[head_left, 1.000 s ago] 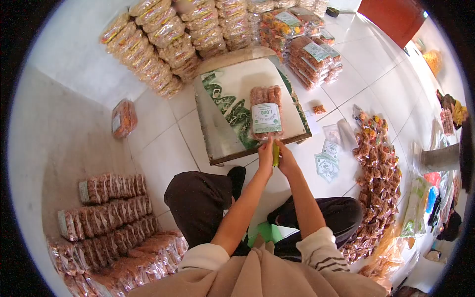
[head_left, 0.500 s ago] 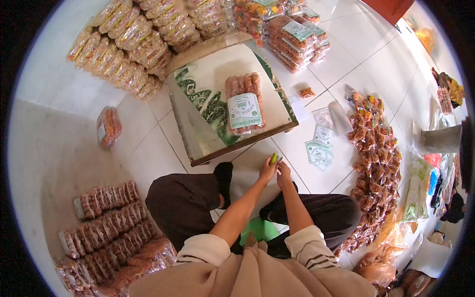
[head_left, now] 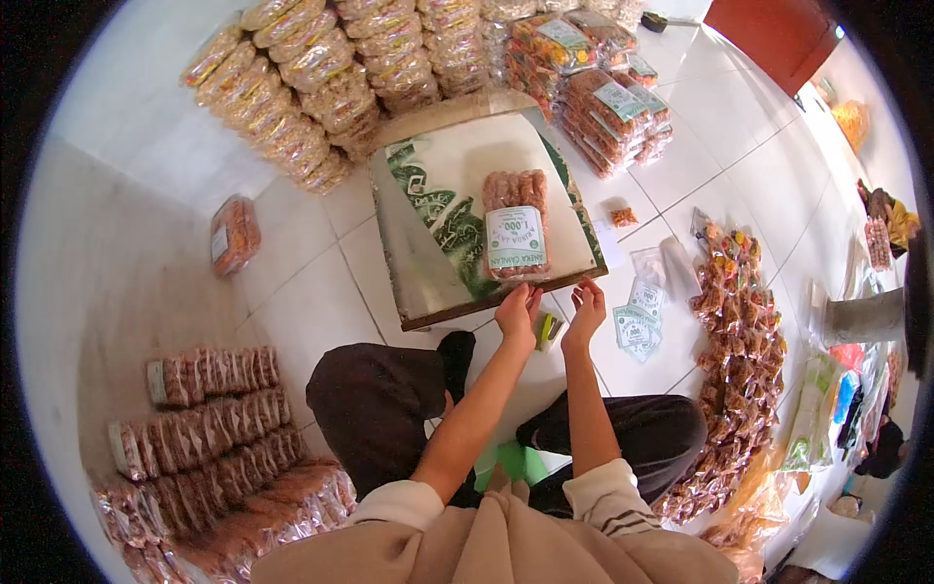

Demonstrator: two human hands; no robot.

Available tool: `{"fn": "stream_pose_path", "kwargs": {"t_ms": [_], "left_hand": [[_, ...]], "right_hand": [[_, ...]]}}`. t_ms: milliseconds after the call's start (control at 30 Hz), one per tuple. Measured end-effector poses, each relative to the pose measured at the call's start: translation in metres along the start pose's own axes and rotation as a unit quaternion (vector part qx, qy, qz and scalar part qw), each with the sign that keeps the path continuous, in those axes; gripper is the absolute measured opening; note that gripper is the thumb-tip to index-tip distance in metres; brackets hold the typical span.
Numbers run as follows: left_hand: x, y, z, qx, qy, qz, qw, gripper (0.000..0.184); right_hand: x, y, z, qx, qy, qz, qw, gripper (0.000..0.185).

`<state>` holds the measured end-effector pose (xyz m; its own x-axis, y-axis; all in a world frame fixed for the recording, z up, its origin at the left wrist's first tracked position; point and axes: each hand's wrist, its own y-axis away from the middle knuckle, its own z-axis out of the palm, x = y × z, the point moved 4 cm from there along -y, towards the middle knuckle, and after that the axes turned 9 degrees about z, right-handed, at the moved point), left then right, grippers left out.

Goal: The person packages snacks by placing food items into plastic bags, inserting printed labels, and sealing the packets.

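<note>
A clear snack pack (head_left: 516,219) with a white and green label lies on the low table (head_left: 448,156). At the table's near edge, just below the pack, my left hand (head_left: 519,316) is open with its fingers reaching up. My right hand (head_left: 586,313) is also open, a little to the right by the table's corner. Neither hand visibly holds anything. Between them, on the floor, rests a small green stapler (head_left: 548,332).
Loose printed labels (head_left: 638,321) and clear plastic bags (head_left: 650,263) lie right of the table. A long row of small snack packets (head_left: 735,360) runs farther right. Bagged snacks (head_left: 292,78) are stacked behind, and more packs (head_left: 214,419) stand at left.
The green stapler has gone from my hands to the floor. Both hands have opened, spread apart and moved up to the table's near edge. The camera view has shifted slightly.
</note>
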<state>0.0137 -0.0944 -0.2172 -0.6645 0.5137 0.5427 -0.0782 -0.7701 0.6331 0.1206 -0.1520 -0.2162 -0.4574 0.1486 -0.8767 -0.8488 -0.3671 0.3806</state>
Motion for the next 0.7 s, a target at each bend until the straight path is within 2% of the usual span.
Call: {"fn": "stream_pose_path", "kwargs": {"t_ms": [100, 233, 300, 367, 400, 433, 467, 533, 567, 633, 667, 700], "left_hand": [[0.002, -0.011, 0.006, -0.016, 0.015, 0.018, 1.0, 0.018], [0.003, -0.024, 0.004, -0.038, -0.058, 0.04, 0.997, 0.015], [0.005, -0.027, 0.006, -0.052, -0.077, 0.047, 0.995, 0.015], [0.007, -0.027, 0.007, -0.004, -0.127, 0.034, 0.991, 0.017], [0.005, -0.03, 0.005, -0.007, -0.124, 0.036, 0.992, 0.017], [0.006, -0.036, 0.001, 0.002, -0.223, 0.083, 0.971, 0.02], [0.007, -0.041, -0.004, 0.014, -0.319, 0.13, 0.939, 0.024], [0.006, -0.038, -0.011, -0.001, -0.342, 0.128, 0.931, 0.026], [0.006, -0.035, -0.016, -0.016, -0.367, 0.121, 0.922, 0.029], [0.022, -0.01, -0.026, -0.049, -0.366, 0.107, 0.923, 0.029], [0.03, -0.003, -0.024, -0.084, -0.363, 0.089, 0.924, 0.031], [0.036, -0.008, -0.024, -0.087, -0.36, 0.098, 0.924, 0.031]], "right_hand": [[0.003, 0.002, 0.008, -0.024, 0.009, 0.006, 1.0, 0.019], [0.007, -0.003, 0.027, -0.103, 0.03, 0.006, 0.994, 0.019], [0.007, -0.01, 0.04, -0.094, 0.205, -0.068, 0.972, 0.018], [0.009, -0.02, 0.048, -0.086, 0.239, -0.08, 0.964, 0.022], [0.008, -0.024, 0.051, -0.057, 0.32, -0.157, 0.933, 0.025], [0.002, -0.025, 0.058, -0.026, 0.396, -0.232, 0.888, 0.028], [-0.002, -0.03, 0.062, -0.029, 0.393, -0.236, 0.888, 0.028], [-0.006, -0.04, 0.075, -0.103, 0.364, -0.143, 0.915, 0.038], [-0.009, -0.039, 0.08, -0.106, 0.361, -0.145, 0.915, 0.038], [-0.009, -0.04, 0.088, -0.113, 0.339, -0.055, 0.932, 0.045], [0.009, -0.06, 0.086, -0.13, 0.366, -0.05, 0.92, 0.053], [0.005, -0.06, 0.09, -0.134, 0.361, -0.057, 0.921, 0.053]]}}
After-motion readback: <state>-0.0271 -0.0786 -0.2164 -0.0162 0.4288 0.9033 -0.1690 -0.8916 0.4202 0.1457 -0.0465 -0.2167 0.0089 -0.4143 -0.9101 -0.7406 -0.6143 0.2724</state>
